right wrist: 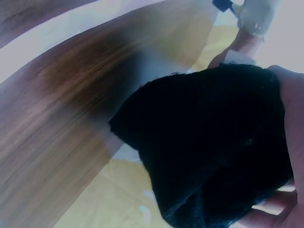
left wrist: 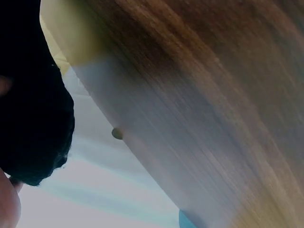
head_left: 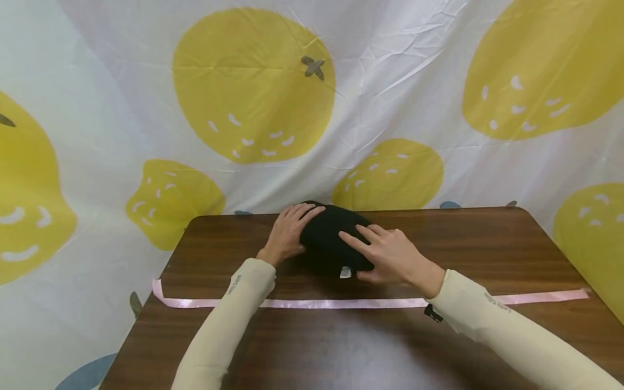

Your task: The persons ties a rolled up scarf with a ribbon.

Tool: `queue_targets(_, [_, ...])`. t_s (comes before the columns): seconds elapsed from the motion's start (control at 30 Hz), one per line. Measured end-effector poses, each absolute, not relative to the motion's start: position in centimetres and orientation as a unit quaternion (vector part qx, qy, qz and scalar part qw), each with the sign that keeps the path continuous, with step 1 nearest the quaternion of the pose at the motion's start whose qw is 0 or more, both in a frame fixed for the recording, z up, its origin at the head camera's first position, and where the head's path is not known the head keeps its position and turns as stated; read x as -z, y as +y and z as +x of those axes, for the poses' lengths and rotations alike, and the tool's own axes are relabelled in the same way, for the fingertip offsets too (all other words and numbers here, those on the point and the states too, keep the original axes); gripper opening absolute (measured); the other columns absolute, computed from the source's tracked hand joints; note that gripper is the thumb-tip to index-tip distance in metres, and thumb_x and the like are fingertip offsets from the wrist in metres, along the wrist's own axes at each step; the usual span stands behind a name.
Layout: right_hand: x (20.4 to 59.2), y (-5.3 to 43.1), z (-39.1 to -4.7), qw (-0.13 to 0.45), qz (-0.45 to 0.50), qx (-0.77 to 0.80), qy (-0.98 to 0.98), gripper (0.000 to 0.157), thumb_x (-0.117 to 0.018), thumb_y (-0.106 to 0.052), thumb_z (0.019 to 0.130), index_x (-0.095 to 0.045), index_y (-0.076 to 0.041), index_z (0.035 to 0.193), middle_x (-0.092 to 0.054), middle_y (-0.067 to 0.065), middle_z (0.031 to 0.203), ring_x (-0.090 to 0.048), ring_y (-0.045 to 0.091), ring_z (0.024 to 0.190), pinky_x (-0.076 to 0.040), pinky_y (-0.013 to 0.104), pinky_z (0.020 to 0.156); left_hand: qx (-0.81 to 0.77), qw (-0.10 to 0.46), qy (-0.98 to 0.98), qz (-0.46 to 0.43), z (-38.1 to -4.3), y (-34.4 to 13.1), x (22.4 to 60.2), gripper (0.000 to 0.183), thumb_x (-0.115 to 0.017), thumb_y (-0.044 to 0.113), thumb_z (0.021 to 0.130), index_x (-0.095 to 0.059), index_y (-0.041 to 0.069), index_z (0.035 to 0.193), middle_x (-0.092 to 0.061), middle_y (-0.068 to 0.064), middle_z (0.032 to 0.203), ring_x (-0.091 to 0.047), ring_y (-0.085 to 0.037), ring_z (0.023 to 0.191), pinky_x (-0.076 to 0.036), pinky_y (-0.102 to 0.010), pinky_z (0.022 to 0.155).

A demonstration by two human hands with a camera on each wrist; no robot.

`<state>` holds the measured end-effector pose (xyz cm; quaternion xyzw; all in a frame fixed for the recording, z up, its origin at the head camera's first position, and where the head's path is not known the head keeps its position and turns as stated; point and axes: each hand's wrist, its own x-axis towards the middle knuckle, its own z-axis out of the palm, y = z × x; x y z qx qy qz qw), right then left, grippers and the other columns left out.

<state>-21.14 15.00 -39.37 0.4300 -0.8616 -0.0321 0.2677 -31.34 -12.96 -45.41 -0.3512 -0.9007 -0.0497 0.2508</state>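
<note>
A black, soft cloth item (head_left: 327, 233) with a rounded, hat-like shape and a small white tag (head_left: 345, 272) is between both hands, over the far middle of the table. My left hand (head_left: 287, 233) grips its left end, fingers over the top and thumb below. On the right side, my right hand (head_left: 392, 252) holds it with fingers spread over the upper face and thumb at the lower edge. Up close in the right wrist view, the black cloth (right wrist: 204, 142) looks fuzzy and folded. Part of the cloth (left wrist: 33, 104) fills the left side of the left wrist view.
The brown wooden table (head_left: 487, 244) has rounded far corners. A pink ribbon (head_left: 341, 304) runs across it, nearer than the cloth, beneath the forearms. Behind hangs a white curtain (head_left: 107, 135) printed with yellow fruit, close to the table's back edge.
</note>
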Motion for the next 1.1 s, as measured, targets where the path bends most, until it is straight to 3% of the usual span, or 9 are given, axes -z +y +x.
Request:
queue_targets(0.63, [38.1,13.6,-16.6,0.304,0.403,0.082,-0.859,0.089,-0.081,-0.062,0.067,-0.055,-0.014,0.138,-0.066,0.021,0.112,-0.067,0.034,0.088,-0.055,0.04,0.051,0.111,0.258,-0.862,-0.421,-30.9,-11.4,45.0,0.107,-0.098,0.027,0.057,-0.042,0.023,0.148,-0.046,-0.009,0.149,-0.042,-0.028,0.138,-0.035,-0.046,0.113])
queue_targets(1.1, [38.8,12.7,-13.4,0.312,0.367,0.088,-0.872,0.086,-0.079,-0.064,0.068,-0.059,-0.012,0.133,-0.067,0.023,0.106,-0.069,0.036,0.081,-0.056,0.041,0.051,0.11,0.211,-0.854,-0.463,-29.7,-10.5,44.6,0.104,-0.096,0.028,0.062,-0.041,0.022,0.15,-0.041,-0.01,0.153,-0.037,-0.028,0.142,-0.031,-0.047,0.115])
